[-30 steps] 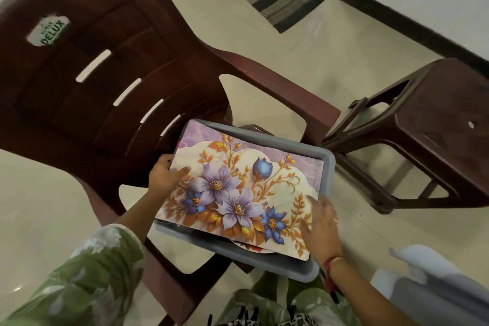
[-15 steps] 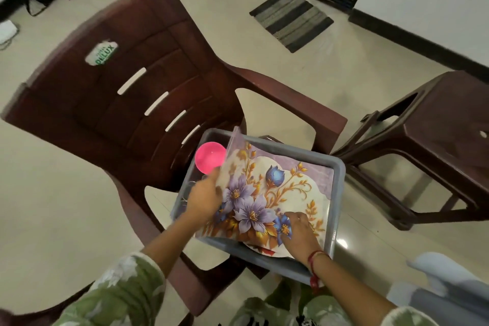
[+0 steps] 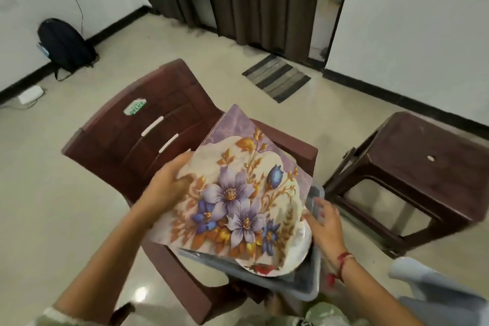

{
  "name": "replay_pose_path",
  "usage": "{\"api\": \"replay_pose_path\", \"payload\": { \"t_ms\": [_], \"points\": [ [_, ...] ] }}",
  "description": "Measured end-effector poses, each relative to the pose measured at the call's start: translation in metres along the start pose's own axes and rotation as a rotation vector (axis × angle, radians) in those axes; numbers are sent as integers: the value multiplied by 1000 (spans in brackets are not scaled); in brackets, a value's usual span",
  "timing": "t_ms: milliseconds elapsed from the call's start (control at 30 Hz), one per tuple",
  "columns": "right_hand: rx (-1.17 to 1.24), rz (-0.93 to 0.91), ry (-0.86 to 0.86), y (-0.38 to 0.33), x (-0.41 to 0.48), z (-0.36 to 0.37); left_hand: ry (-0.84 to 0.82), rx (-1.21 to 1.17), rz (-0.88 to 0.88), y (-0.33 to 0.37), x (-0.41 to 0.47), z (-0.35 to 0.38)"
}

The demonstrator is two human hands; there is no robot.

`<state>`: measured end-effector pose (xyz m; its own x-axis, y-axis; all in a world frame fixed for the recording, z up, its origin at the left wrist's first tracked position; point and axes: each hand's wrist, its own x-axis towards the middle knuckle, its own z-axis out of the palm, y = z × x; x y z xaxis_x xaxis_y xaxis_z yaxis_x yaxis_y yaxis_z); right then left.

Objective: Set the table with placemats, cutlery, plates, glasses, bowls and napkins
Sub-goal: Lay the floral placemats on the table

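My left hand [image 3: 169, 188] grips the floral placemat [image 3: 238, 188], tilted above the grey tub [image 3: 315, 272] on the chair [image 3: 127, 145]; my right hand [image 3: 324, 225] rests open at its rim. Next, I judge: carry it benchward.

One floral purple-and-cream placemat [image 3: 232, 193], one white round plate [image 3: 277, 259], one grey plastic tub [image 3: 315, 272] — plus one maroon plastic chair [image 3: 137, 145], one maroon plastic stool [image 3: 423, 167].

The tilted floral rectangular placemat [image 3: 238, 188] covers most of the grey plastic tub [image 3: 304, 286]; only its right edge stays reachable, hemmed by the dark-brown plastic chair's [image 3: 137, 145] armrest.
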<state>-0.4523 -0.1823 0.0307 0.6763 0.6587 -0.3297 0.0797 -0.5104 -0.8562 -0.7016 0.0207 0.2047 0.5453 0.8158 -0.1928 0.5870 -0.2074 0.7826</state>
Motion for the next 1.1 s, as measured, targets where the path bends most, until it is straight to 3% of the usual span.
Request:
{"api": "replay_pose_path", "payload": {
  "t_ms": [133, 233, 400, 700, 867, 1100],
  "points": [
    [133, 52, 53, -6, -4, -28, 43, -179, 103, 43, -18, -50],
    [306, 110, -10, -17, -9, -43, 37, -298, 133, 71, -22, -81],
    [710, 33, -32, -22, -19, -91, -46, -452, 205, 117, -1, -63],
    [786, -180, 557, 24, -132, -233, -336, -397, 362, 209, 29, 77],
    [750, -137, 900, 57, -232, -265, -557, -318, 429, 258, -1, 152],
    [744, 48, 1266, 109, -388, -236, -857, -223, 522, 284, -95, 252]
  ]
}}
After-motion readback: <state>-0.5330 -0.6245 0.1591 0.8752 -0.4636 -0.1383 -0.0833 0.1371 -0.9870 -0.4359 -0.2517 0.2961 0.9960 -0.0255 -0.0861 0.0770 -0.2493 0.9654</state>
